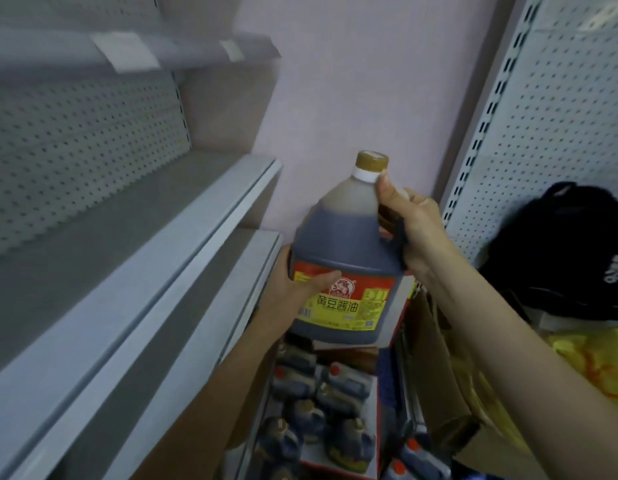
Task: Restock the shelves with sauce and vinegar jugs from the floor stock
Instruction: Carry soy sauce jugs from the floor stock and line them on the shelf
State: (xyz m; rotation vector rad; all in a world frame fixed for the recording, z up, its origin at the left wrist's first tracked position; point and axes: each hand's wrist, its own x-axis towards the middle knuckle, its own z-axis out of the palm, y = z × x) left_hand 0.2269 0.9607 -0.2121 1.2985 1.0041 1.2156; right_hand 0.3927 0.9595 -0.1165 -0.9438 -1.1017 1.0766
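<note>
The jug (349, 244) is held upright in the air just right of the shelf (127, 216), near its front edge. The right hand (418, 230) is clamped round the moulded handle, thumb up by the neck; the left hand (297, 289) cups the lower body, thumb across the label. Mostly full of dark sauce, it is probably heavy and apt to slosh. The plastic wall looks smooth and may be slippery, so the handle plus a hand under the base seems the safest hold. More jugs (321, 403) sit lower, right of the shelf.
</note>
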